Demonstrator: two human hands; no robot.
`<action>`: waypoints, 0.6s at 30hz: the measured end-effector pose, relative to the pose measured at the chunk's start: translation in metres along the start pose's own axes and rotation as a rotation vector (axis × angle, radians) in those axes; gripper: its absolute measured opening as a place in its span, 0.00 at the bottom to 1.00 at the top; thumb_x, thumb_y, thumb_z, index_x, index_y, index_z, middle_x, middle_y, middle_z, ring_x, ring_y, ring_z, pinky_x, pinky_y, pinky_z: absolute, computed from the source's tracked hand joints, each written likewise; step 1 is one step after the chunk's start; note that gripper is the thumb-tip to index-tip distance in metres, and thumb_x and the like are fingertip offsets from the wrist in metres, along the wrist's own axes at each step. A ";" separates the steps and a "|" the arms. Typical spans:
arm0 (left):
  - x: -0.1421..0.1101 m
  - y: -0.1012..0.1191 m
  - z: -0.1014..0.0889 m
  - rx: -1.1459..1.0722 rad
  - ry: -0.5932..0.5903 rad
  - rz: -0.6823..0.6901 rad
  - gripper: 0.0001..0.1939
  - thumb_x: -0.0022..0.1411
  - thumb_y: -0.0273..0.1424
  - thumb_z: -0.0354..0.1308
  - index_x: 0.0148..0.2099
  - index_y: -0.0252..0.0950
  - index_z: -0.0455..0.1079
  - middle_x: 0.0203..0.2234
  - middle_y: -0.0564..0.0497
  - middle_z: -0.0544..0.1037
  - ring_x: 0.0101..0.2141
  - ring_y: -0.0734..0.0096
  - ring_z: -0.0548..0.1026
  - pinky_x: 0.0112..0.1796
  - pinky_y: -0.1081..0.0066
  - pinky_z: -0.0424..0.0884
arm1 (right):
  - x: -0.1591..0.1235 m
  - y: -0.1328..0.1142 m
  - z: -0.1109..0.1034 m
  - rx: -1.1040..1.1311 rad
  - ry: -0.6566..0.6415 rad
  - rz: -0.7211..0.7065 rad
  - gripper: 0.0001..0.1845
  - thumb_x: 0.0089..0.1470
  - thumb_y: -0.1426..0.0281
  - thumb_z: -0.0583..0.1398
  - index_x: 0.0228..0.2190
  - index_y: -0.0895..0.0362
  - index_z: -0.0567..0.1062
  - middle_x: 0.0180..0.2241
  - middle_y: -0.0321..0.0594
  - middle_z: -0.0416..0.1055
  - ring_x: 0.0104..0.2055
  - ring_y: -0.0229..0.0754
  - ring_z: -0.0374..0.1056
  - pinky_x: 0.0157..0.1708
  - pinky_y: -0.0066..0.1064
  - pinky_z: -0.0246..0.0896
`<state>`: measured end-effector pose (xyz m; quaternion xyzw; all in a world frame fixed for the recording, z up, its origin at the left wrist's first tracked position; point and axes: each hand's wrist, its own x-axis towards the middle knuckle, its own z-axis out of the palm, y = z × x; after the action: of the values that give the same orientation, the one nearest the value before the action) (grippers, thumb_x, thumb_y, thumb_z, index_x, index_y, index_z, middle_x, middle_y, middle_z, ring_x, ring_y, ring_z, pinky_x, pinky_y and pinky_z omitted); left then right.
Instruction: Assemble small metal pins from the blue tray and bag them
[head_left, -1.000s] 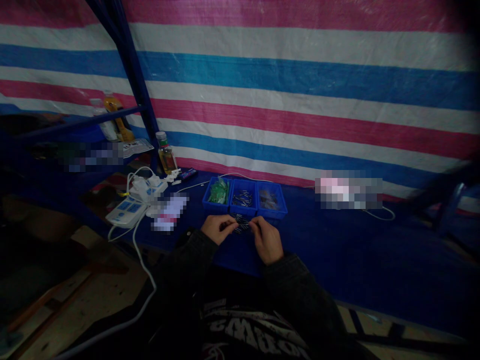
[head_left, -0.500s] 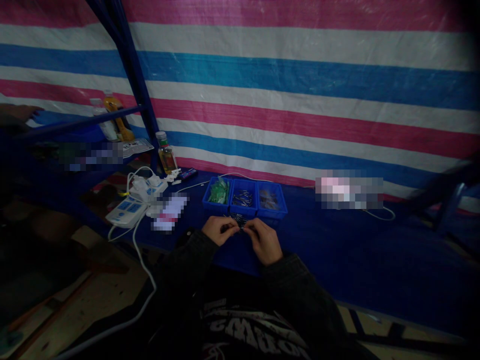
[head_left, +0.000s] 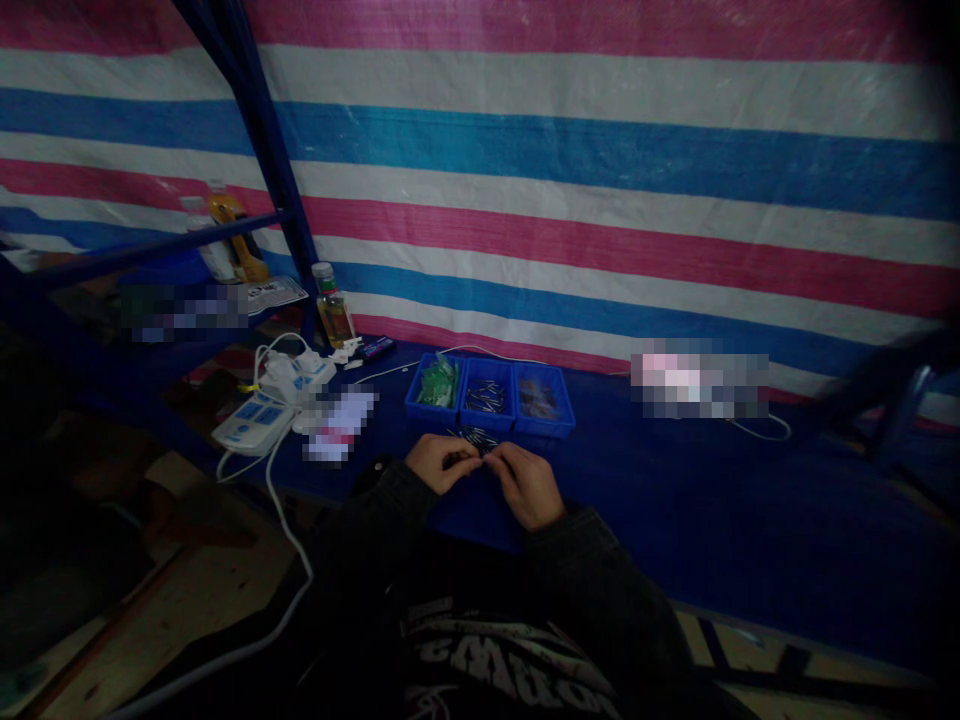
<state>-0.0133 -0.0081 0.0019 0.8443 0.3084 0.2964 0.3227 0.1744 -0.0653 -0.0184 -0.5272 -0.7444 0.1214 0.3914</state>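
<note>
My left hand [head_left: 442, 463] and my right hand [head_left: 527, 484] meet over the near side of the blue table, thumbs and fingertips pinched together. Whatever lies between the fingertips is too small and dark to name. Just beyond them is a pile of thin dark metal pieces [head_left: 478, 437], like pens or screws in shape. Behind the pile stand three joined blue bins: the left bin [head_left: 433, 410] holds green plastic pieces, the middle bin [head_left: 486, 415] has slim metallic pieces, and the right bin [head_left: 544, 424] contains small brownish pieces.
Left of my hands lie a blurred-out phone-like item [head_left: 341, 425] and a white power strip [head_left: 251, 424] with cables. A bottle [head_left: 334, 308] stands near the blue metal post [head_left: 281, 180]. A striped sheet [head_left: 570, 230] hangs behind the table. Another blurred object [head_left: 694, 380] lies at right.
My fingertips have drawn slightly closer together, a little lower, showing more of the dark pile. At far left, another person's hand has moved down from the upper shelf area.
</note>
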 end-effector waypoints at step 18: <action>0.002 0.000 0.001 0.015 0.039 -0.038 0.08 0.62 0.32 0.60 0.36 0.33 0.77 0.21 0.53 0.78 0.21 0.78 0.70 0.26 0.78 0.64 | 0.001 -0.003 -0.002 0.044 0.054 -0.039 0.10 0.64 0.69 0.53 0.36 0.53 0.74 0.37 0.42 0.73 0.39 0.42 0.70 0.43 0.33 0.65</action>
<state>-0.0118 -0.0074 0.0024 0.8348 0.3329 0.3043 0.3158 0.1738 -0.0664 -0.0146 -0.5068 -0.7410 0.1158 0.4250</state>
